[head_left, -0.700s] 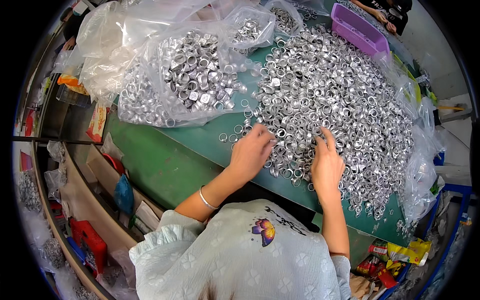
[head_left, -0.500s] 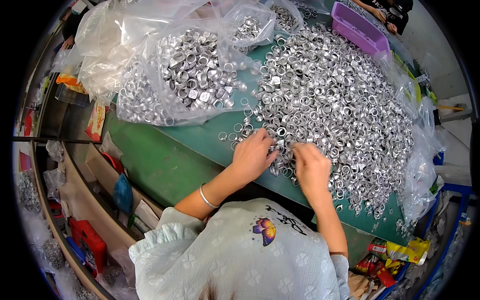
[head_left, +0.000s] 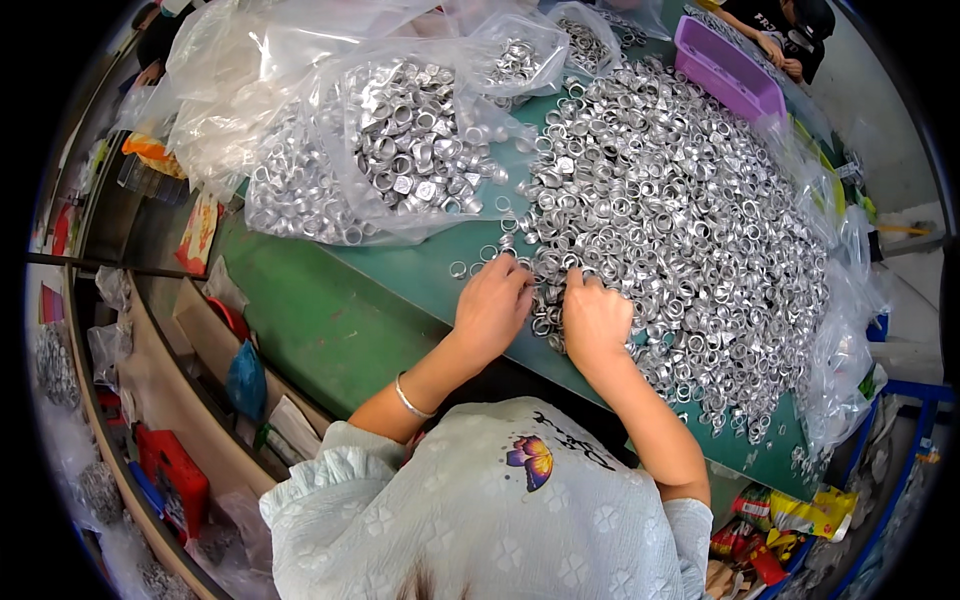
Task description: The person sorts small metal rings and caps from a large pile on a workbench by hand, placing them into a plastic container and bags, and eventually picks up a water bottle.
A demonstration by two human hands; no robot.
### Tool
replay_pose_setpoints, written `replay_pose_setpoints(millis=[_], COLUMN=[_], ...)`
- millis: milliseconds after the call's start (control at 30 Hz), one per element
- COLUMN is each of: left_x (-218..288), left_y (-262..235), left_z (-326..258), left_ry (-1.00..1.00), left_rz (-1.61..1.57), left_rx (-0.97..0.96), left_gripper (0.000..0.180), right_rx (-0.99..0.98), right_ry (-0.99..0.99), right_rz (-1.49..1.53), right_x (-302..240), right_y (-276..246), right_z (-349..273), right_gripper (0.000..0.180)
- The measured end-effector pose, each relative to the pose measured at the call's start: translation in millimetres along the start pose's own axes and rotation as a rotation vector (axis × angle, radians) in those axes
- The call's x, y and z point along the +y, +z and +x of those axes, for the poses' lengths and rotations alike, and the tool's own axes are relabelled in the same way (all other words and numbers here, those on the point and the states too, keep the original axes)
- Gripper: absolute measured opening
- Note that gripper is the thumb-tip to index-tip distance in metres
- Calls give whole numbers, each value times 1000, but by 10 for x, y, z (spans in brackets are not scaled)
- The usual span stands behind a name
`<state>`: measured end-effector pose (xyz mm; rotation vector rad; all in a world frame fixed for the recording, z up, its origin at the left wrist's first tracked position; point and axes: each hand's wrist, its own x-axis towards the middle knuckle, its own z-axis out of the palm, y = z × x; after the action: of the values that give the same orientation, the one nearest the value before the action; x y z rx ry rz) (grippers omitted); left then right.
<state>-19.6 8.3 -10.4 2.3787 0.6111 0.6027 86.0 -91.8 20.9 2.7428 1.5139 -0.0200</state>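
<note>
A large heap of small silver metal rings (head_left: 680, 220) covers the green table (head_left: 330, 320). My left hand (head_left: 492, 308) lies palm down on the near edge of the heap, fingers curled over a few rings. My right hand (head_left: 594, 320) rests right beside it, fingers bent into the rings. Whether either hand grips a ring is hidden under the fingers. A thin bracelet (head_left: 410, 400) circles my left wrist.
Clear plastic bags full of the same rings (head_left: 390, 150) lie at the back left. A purple tray (head_left: 728, 72) stands at the far right, near another person's hands (head_left: 775, 50). Shelves with red boxes (head_left: 165, 470) run along the left. Snack packets (head_left: 770, 525) lie low right.
My right hand has slid left along the heap's edge until it sits beside my left hand. The left hand has hardly moved.
</note>
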Motion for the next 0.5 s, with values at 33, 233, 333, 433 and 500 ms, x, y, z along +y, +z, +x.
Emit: replay_pose_setpoints(millis=[33, 233, 333, 433, 500], left_x=[-2, 2, 23, 82, 150], left_y=[-12, -32, -2, 45, 71], left_z=[-21, -65, -48, -36, -25], left_ry=[-17, 6, 49, 53, 10], left_rz=[-24, -113, -123, -183, -250], left_rx=[5, 20, 8, -14, -71], left_gripper=[14, 15, 15, 16, 17], right_rx=[36, 192, 283, 377, 445], right_ry=[6, 48, 78, 67, 60], right_rz=[34, 151, 236, 325, 422], right_x=[17, 104, 159, 227, 270], right_y=[43, 195, 146, 149, 149], right_z=[-13, -62, -82, -103, -131], right_gripper=[7, 7, 6, 6, 7])
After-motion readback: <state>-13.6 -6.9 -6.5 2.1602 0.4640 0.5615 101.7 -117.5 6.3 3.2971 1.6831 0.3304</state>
